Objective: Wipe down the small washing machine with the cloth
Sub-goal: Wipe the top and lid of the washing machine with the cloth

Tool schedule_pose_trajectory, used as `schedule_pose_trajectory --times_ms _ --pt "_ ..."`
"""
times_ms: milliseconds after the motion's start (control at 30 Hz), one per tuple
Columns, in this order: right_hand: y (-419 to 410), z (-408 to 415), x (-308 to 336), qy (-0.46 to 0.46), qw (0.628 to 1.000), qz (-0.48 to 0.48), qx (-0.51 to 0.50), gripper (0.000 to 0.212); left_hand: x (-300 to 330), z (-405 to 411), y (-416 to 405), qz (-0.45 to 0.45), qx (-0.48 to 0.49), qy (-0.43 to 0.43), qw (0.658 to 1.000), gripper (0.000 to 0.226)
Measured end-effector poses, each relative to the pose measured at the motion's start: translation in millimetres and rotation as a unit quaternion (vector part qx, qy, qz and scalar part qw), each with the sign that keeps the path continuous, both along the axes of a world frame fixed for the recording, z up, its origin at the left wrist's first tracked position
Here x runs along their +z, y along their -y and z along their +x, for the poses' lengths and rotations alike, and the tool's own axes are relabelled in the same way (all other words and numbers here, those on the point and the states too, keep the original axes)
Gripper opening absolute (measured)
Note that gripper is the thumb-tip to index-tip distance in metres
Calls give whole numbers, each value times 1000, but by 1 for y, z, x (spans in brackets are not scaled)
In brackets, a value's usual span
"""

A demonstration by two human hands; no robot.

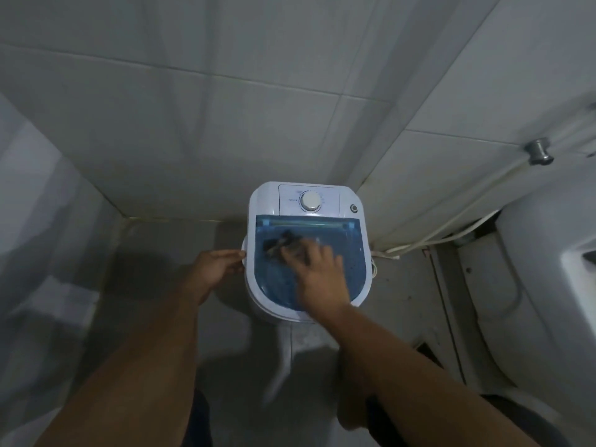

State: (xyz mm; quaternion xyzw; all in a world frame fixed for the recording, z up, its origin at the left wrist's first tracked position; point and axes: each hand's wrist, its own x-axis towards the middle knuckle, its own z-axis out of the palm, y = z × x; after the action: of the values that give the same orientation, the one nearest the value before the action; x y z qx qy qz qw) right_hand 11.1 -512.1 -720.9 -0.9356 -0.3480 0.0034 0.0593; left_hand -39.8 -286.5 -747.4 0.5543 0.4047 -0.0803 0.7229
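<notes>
Standing in the middle of the frame, a small washing machine (306,243) sits on a grey tiled floor (167,253), its back close to the tiled wall (193,108) that fills the upper half of the picture. The machine is white, with a see-through blue lid (348,250) over the tub and a white round dial (310,200) on the control panel at its far edge; a small round button (354,208) sits at the panel's right end.

The right hand (317,275) comes in from the lower right and lies on top of the blue lid, fingers pointing toward the upper left. A dark cloth (282,245) is bunched just beyond and under the fingertips, left of the lid's centre and nearer the hinge edge. The fingers are blurred, so whether they press flat on the cloth or curl round it cannot be told.

The left hand (216,269) reaches in from the lower left and rests against the machine's left side, fingertips touching the white rim, fingers lightly bent and close together.

A pale hose (451,232) runs along the floor and wall from the machine's right side toward a metal fitting (539,151) at the upper right. A white toilet (548,285) fills the right edge of the frame.
</notes>
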Motion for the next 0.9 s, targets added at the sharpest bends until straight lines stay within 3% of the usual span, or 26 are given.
schedule_pose_trajectory --times_ms 100,200,300,367,467,600,767,833,900 --pt "-2 -22 -3 -11 991 -15 133 55 2 -1 1 -20 10 10 1000 32" --pt "17 16 2 8 990 -26 141 65 3 -2 2 -9 0 18 1000 33" --pt "51 72 13 7 999 -24 -34 61 4 -1 3 -7 6 12 1000 31" --pt "69 98 22 -33 984 -1 -175 62 8 -1 4 -11 6 9 1000 29" --pt "63 93 24 -52 967 4 -250 67 8 -1 4 -8 -7 3 1000 27" --pt "29 27 7 -15 987 22 -161 72 6 -3 1 4 -15 -8 1000 22" --pt "17 -36 3 -39 995 -7 97 62 8 -2 3 28 -19 -25 999 31" --pt "36 -22 5 -10 998 7 68 66 8 -2 3 40 -23 -33 998 30" --pt "68 4 7 -20 997 46 -65 64 6 -2 3 38 -17 -37 998 31"
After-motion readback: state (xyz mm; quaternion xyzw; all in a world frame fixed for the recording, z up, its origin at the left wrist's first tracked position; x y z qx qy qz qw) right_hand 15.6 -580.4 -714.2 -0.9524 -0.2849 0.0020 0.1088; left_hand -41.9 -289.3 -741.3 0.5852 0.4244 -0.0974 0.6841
